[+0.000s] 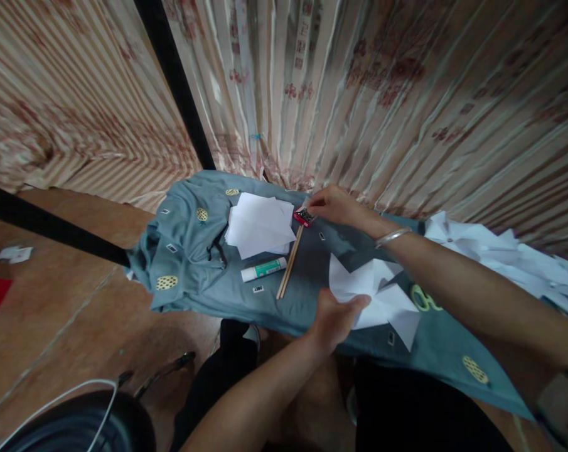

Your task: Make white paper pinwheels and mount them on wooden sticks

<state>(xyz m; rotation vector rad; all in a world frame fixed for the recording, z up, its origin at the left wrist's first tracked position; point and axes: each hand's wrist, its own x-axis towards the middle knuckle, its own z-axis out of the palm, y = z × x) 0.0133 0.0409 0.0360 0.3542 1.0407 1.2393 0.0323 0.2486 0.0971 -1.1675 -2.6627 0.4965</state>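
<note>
My left hand (335, 319) pinches a white paper pinwheel (385, 304) at its middle, thumb on top, above the cloth-covered surface. Its blades are folded toward the centre. With fingertips together, my right hand (336, 204) reaches to a small red box (302, 216) of dark metal bits, perhaps pins. Whatever is between those fingertips is too small to make out. Left of the box lies a stack of white paper sheets (260, 225). Two thin wooden sticks (290, 263) rest below the box, beside a white and green glue stick (263, 269).
Several finished paper pinwheels (509, 251) are piled at the right. Yellow-green scissors (423, 298) lie partly behind my right forearm. A grey-blue cloth (189, 263) with pineapple prints covers the surface. A striped curtain (284, 94) hangs behind; a black stool (76, 424) stands at lower left.
</note>
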